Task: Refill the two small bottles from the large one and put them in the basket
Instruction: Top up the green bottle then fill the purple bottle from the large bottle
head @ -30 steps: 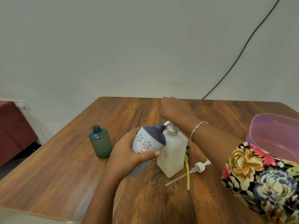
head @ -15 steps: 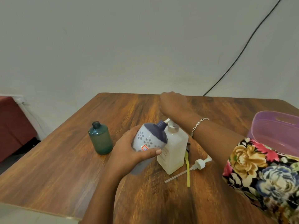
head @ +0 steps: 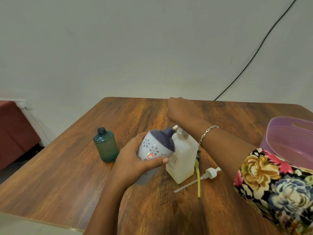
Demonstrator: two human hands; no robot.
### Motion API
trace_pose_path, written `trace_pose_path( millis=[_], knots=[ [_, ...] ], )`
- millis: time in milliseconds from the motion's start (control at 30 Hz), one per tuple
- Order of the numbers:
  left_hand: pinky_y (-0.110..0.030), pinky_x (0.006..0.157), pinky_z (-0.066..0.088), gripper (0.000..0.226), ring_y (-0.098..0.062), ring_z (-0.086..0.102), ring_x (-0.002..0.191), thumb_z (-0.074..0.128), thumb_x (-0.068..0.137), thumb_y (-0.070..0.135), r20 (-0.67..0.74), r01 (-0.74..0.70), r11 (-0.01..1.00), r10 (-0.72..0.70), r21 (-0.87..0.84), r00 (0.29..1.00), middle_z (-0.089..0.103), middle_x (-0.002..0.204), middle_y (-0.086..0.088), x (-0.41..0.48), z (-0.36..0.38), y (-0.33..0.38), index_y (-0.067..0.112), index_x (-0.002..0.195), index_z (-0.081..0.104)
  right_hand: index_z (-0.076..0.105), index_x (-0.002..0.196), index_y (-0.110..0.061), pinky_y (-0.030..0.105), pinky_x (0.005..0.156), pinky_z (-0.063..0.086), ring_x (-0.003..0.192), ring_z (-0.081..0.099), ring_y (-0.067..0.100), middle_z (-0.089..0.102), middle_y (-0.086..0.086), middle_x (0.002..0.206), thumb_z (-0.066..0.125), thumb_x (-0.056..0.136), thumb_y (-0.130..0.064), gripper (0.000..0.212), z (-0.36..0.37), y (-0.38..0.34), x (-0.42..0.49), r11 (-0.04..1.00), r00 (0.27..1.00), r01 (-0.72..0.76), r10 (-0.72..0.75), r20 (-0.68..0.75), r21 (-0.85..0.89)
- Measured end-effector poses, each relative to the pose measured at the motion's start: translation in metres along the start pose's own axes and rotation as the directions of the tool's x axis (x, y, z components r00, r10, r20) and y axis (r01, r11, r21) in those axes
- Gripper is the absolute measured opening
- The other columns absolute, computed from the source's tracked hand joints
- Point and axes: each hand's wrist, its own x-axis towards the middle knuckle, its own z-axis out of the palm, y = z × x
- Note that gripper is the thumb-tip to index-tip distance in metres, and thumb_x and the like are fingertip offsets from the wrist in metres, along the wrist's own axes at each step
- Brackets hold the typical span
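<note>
Head view, item by item. Step in hand, by my judgement: filling the first small bottle, pump-fed from the large one. Left grip (head: pixel 135 160): fingers and thumb curled round the white-and-purple small bottle (head: pixel 155 146), which is tilted to the right with its open neck just beside the nozzle (head: pixel 175 127) of the large bottle (head: pixel 184 156); whether its base rests on the worktop (head: pixel 67 175) I cannot tell. Right grip (head: pixel 181 109): over the large bottle's pump head, back of the hand to the camera, fingers hidden; spread or curled, I cannot tell. Large bottle: upright on the worktop, close against the tilted one. Green small bottle (head: pixel 105 146): uncapped, upright, left of my left grip and apart from it, no hand on it. Loose pump (head: pixel 210 173) with dip tube, and a yellow strip (head: pixel 198 180): lying by the large bottle's base. Basket (head: pixel 274 133): purple, far right. Next move calls for: neck lined up under the nozzle while pumping, the loose pump screwed on afterwards, then the green one.
</note>
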Motion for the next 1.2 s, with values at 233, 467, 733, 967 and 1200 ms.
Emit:
trace_pose_path(
  millis=[233, 467, 733, 967, 1200],
  knots=[
    [-0.023, 0.072, 0.050, 0.069, -0.002, 0.059, 0.088, 0.066, 0.037, 0.074, -0.001, 0.006, 1.000, -0.006, -0.019, 1.000, 0.060, 0.103, 0.017, -0.003, -0.001, 0.003, 0.056, 0.101, 0.047, 0.060, 0.106, -0.009, 0.029, 0.067, 0.036, 0.085, 0.056, 0.026, 0.064, 0.010, 0.104, 0.044, 0.092, -0.011, 0.021, -0.004, 0.003, 0.013, 0.993, 0.999, -0.049, 0.047, 0.021, 0.109],
    [-0.029, 0.078, 0.054, 0.075, -0.004, 0.058, 0.094, 0.066, 0.039, 0.073, 0.022, -0.012, 1.000, 0.012, -0.004, 1.000, 0.059, 0.106, 0.018, 0.000, 0.003, 0.005, 0.051, 0.109, 0.048, 0.059, 0.103, -0.007, 0.030, 0.068, 0.036, 0.092, 0.059, 0.029, 0.063, 0.010, 0.099, 0.045, 0.091, -0.009, 0.018, 0.001, 0.005, 0.008, 0.998, 0.999, -0.041, 0.039, 0.031, 0.055],
    [-0.024, 0.072, 0.052, 0.079, -0.004, 0.060, 0.091, 0.068, 0.040, 0.073, 0.013, -0.012, 1.000, 0.013, -0.015, 1.000, 0.062, 0.102, 0.016, 0.001, 0.001, 0.003, 0.045, 0.112, 0.052, 0.057, 0.086, -0.008, 0.026, 0.055, 0.033, 0.070, 0.048, 0.023, 0.056, 0.005, 0.079, 0.045, 0.089, -0.005, 0.013, 0.002, 0.006, 0.003, 0.998, 1.000, -0.016, 0.017, -0.012, 0.058],
    [-0.029, 0.074, 0.054, 0.072, -0.006, 0.061, 0.089, 0.068, 0.038, 0.072, -0.004, -0.013, 1.000, 0.013, -0.019, 1.000, 0.062, 0.100, 0.016, 0.000, -0.002, 0.005, 0.052, 0.105, 0.050, 0.056, 0.091, -0.008, 0.027, 0.060, 0.035, 0.070, 0.048, 0.022, 0.058, 0.008, 0.082, 0.045, 0.089, -0.003, 0.013, -0.009, 0.004, 0.004, 0.999, 0.997, 0.010, -0.007, -0.079, 0.045],
    [-0.031, 0.078, 0.054, 0.075, -0.004, 0.060, 0.093, 0.068, 0.041, 0.073, 0.022, -0.017, 1.000, 0.017, 0.001, 1.000, 0.061, 0.103, 0.017, 0.000, 0.005, 0.002, 0.048, 0.110, 0.052, 0.033, 0.058, -0.012, 0.024, 0.046, 0.027, 0.051, 0.038, 0.017, 0.035, 0.001, 0.056, 0.046, 0.084, 0.001, 0.032, 0.000, 0.007, -0.003, 1.000, 1.000, 0.011, -0.011, -0.017, -0.017]
  ],
)
